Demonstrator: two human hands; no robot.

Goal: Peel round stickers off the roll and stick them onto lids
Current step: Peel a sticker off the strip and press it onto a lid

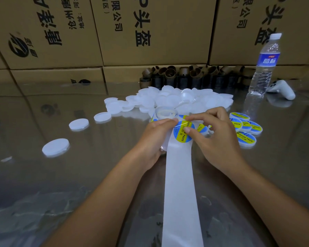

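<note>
Three big cardboard boxes (pixel 150 32) printed with black characters fill the upper row of the back wall. More boxes lie below them, their number unclear. In front is one shiny, reflective table (pixel 43 184).

One long white backing strip (pixel 180 193) runs from the bottom edge of the view up to the hands. Beyond the hands lies one pile of bare white lids (pixel 185 100), too many and too overlapped to count. Behind the pile is a row of brown cardboard cores (pixel 185 75), well over a dozen.

One clear water bottle (pixel 264 68) with a blue label stands upright at the right, and one white controller (pixel 282 90) lies just beside it.

The left hand (pixel 159 132) has its fingers curled round the left edge of the backing strip and holds it. The right hand (pixel 216 132) pinches one round blue-and-yellow sticker (pixel 182 136) between thumb and forefinger at the sticker's upper edge. The sticker sits at the top of the strip, between the two hands.

Three single lids (pixel 55 147) lie well apart on the left of the table. About five labelled lids (pixel 246 139) overlap in a cluster just right of the right hand.

One small roll (pixel 165 113) sits just behind the fingertips, with parts of two more stickers showing at its base.
</note>
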